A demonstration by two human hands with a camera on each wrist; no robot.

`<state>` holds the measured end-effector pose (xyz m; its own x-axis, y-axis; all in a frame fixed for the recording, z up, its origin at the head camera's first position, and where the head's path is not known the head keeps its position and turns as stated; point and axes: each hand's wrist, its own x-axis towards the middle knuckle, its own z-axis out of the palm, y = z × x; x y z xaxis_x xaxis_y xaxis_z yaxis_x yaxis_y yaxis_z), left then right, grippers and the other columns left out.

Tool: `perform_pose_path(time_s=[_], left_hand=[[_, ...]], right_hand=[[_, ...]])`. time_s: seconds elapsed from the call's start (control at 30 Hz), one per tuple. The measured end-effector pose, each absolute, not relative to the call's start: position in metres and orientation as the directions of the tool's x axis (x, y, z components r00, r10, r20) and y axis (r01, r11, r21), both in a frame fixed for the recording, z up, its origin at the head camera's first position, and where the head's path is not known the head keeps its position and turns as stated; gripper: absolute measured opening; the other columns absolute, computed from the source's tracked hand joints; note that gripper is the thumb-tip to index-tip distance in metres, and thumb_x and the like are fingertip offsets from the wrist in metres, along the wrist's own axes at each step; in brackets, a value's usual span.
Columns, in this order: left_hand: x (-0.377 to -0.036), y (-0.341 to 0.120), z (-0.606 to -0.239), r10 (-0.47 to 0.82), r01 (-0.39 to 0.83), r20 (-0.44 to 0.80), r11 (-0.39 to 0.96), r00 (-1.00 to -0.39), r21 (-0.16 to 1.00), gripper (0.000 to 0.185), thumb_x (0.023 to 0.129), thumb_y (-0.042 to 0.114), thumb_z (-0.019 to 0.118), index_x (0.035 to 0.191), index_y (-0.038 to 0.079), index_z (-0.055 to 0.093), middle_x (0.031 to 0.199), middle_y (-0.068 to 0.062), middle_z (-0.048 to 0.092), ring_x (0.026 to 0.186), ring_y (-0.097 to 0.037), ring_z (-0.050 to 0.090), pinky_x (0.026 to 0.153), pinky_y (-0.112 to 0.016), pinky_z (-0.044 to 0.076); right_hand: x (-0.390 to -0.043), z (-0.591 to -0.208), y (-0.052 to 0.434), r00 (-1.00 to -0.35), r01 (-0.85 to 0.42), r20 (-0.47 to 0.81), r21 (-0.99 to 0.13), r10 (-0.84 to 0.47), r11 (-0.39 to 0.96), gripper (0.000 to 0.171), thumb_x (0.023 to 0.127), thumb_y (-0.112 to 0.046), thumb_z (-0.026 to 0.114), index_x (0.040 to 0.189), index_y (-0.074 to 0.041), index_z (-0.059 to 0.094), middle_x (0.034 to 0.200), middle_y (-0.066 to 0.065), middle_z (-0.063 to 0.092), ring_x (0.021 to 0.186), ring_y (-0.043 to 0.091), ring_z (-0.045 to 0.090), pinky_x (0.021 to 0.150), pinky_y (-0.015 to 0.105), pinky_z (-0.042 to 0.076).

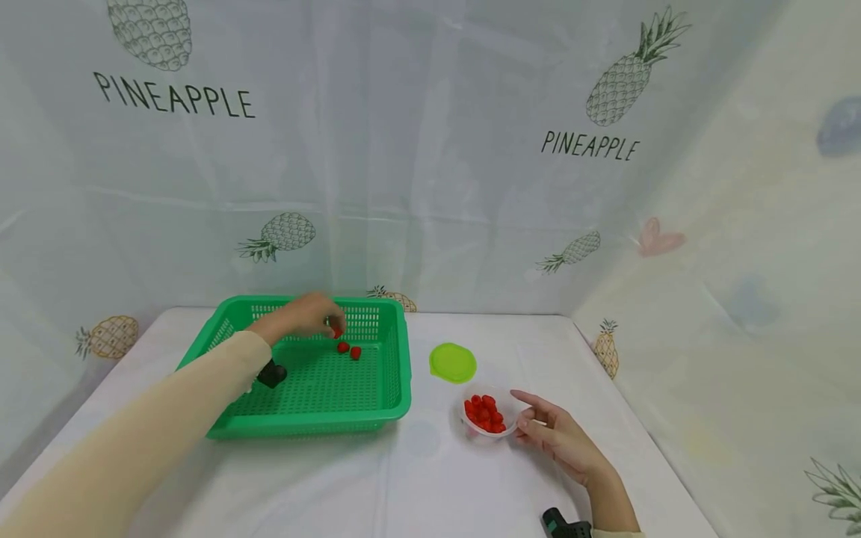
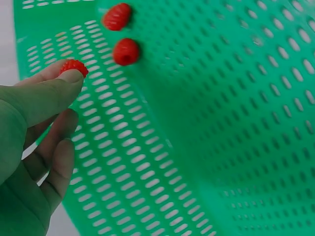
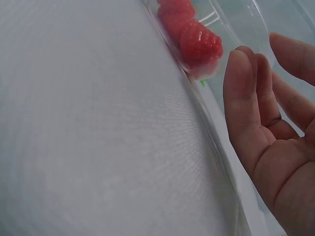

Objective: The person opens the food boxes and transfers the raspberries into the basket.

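Observation:
My left hand (image 1: 306, 314) is over the far part of a green plastic basket (image 1: 326, 388). Between thumb and forefinger it pinches a red raspberry (image 2: 75, 68), seen best in the left wrist view. Two more raspberries (image 2: 126, 51) lie in the basket just beyond the fingertips. To the right stands a small clear round bowl (image 1: 480, 437) with several red raspberries (image 1: 484, 413) in it. My right hand (image 1: 558, 437) is at the bowl's right side, fingers loosely extended and holding nothing; whether a fingertip touches the wall I cannot tell.
A lime-green round lid (image 1: 453, 363) lies flat on the white-covered table (image 1: 417, 493) behind the bowl. Curtains (image 1: 430, 149) printed with pineapples hang behind the table and along its right side. Black wrist devices (image 1: 565, 524) are strapped to both arms.

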<state>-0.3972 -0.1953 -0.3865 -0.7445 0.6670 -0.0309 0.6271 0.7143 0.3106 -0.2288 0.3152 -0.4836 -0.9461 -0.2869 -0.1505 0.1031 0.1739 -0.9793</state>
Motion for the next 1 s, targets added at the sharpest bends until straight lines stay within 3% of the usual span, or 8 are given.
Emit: perform_pose_path(time_s=[0.47,1.0], left_hand=[[-0.398,-0.195,-0.409,0.595,0.568,-0.104,0.796,-0.797,0.207,0.013,0.093,0.004,0.080,0.104,0.012,0.080,0.103,-0.002,0.074,0.097,-0.024,0.069,0.083,-0.044,0.060],[-0.393,-0.189,-0.415,0.567,0.540,-0.109,0.816,-0.816,0.204,0.016,0.093,0.003,0.080,0.107,0.009,0.079,0.102,-0.004,0.075,0.097,-0.027,0.070,0.084,-0.045,0.060]], right_hand=[[-0.229,-0.481,0.316,-0.946,0.098,-0.143,-0.981,-0.291,0.166,0.067,0.106,-0.014,0.066,0.164,0.000,0.034,0.112,0.010,0.060,0.102,0.024,0.071,0.096,0.031,0.060],[-0.231,-0.483,0.317,-0.946,0.088,-0.136,-0.981,-0.296,0.172,0.068,0.106,-0.013,0.066,0.163,0.001,0.033,0.112,0.010,0.060,0.102,0.022,0.070,0.095,0.031,0.060]])
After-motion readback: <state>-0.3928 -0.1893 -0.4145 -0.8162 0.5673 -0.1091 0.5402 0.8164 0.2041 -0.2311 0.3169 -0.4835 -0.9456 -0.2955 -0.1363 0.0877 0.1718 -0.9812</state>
